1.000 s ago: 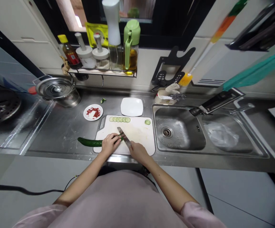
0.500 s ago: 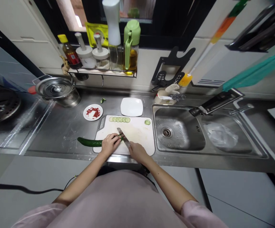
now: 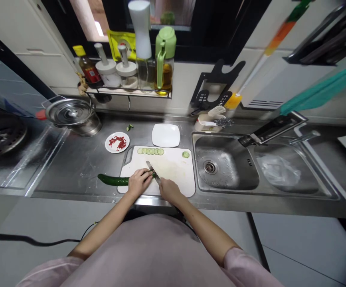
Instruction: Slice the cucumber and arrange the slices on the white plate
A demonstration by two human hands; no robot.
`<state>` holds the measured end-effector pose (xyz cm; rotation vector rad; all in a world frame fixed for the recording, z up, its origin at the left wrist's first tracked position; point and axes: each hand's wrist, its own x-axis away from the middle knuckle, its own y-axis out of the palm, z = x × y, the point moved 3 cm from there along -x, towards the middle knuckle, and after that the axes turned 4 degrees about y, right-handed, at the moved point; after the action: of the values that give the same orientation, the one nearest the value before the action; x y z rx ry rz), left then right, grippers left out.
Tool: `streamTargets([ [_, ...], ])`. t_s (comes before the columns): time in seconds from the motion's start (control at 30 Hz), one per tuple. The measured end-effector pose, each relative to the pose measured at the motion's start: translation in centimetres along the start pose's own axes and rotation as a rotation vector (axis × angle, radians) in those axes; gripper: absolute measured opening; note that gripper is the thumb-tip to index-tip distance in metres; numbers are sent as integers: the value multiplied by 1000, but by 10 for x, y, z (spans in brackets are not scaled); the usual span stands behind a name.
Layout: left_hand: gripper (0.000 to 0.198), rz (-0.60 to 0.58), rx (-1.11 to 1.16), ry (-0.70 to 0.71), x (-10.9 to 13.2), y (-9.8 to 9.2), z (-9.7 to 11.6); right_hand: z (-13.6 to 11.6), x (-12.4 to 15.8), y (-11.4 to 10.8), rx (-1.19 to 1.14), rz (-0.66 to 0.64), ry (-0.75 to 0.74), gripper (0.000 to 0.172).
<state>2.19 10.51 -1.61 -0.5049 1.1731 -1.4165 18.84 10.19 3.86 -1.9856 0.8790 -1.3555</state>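
Observation:
A long dark green cucumber lies across the left edge of the white cutting board, partly on the counter. My left hand is closed over its right part, with fingers bent and hiding what is beneath. Green shows just past those fingertips, against the knife. My right hand grips the handle of the kitchen knife, its blade slanting up and left beside my left fingertips. A row of thin cucumber slices lies along the board's far edge. More slices sit at its far right corner.
Behind the board are a white square plate and a round plate with chopped red bits. Small green pieces lie nearby. The steel sink adjoins the board's right side. A lidded pot stands at left; bottles line a rack.
The knife and my right hand have shifted slightly to the left, closer to my left fingertips. My left hand and the cucumber stay nearly in place.

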Motion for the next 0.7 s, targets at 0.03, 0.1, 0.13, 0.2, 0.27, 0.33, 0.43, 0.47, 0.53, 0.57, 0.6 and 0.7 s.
streamTargets([
  [0.03, 25, 1, -3, 2, 0, 0, 0, 0, 0, 1, 2, -2, 6, 31],
  [0.1, 25, -3, -7, 0, 0, 0, 0, 0, 2, 2, 9, -4, 18, 31],
  [0.13, 25, -7, -8, -2, 0, -1, 1, 0, 3, 2, 13, -4, 23, 31],
  [0.2, 25, -17, -6, -10, 0, -1, 1, 0, 3, 3, 19, -2, 28, 31],
  [0.27, 25, -25, 1, -20, -1, -1, 2, -1, 1, 3, 22, 5, 28, 31],
  [0.33, 25, -31, 8, -29, -1, -2, 2, -3, -2, 4, 24, 15, 19, 30],
  [0.43, 25, -37, 15, -34, -1, -2, 2, -3, -4, 7, 35, 33, 17, 31],
  [0.47, 25, -38, 18, -34, -1, -2, 2, -3, -3, 9, 40, 33, 23, 31],
  [0.53, 25, -39, 25, -36, -1, -1, 2, -1, -3, 11, 51, 30, 33, 31],
  [0.57, 25, -40, 28, -39, -1, -1, 1, -1, -3, 12, 55, 28, 34, 31],
  [0.6, 25, -40, 31, -42, -1, -1, 1, -1, -3, 13, 57, 26, 34, 31],
  [0.7, 25, -41, 33, -41, 0, 0, 1, -3, -7, 15, 57, 26, 27, 31],
])
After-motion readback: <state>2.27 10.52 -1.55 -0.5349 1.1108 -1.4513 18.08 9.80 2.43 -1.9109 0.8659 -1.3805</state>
